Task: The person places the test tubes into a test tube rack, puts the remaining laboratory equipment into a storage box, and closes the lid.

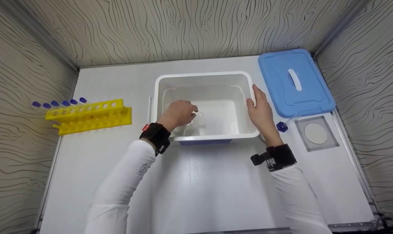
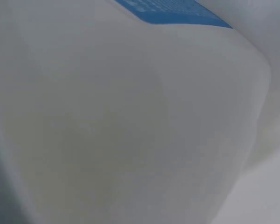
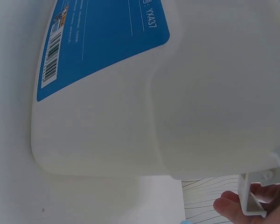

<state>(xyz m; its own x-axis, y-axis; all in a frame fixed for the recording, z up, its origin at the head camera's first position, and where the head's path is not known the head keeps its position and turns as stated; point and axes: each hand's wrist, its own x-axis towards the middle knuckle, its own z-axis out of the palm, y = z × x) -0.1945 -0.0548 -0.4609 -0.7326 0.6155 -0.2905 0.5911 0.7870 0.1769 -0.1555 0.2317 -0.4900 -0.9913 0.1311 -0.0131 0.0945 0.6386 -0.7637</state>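
A white plastic storage bin [image 1: 203,74] stands lidless on the table, a blue label [image 2: 177,11] on its outer front wall. My left hand [image 1: 178,112] reaches over the front left rim into it, fingers bent, with two fingertips showing apart. Just below that hand lie clear, glass-like pieces [image 1: 194,127] on the bin floor; their exact kind is unclear. Whether the hidden fingers touch them cannot be made out. My right hand [image 1: 261,110] grips the bin's right rim, thumb towards the inside; in the right wrist view its fingers are by a white side latch [image 3: 247,198].
On the left, a yellow test tube rack [image 1: 95,118] holds several blue-capped tubes. A blue lid [image 1: 281,87] with a white handle lies at the back right. Near it are a loose blue-capped tube [image 1: 282,126] and a grey square [image 1: 331,138] bearing a white disc [image 1: 316,133].
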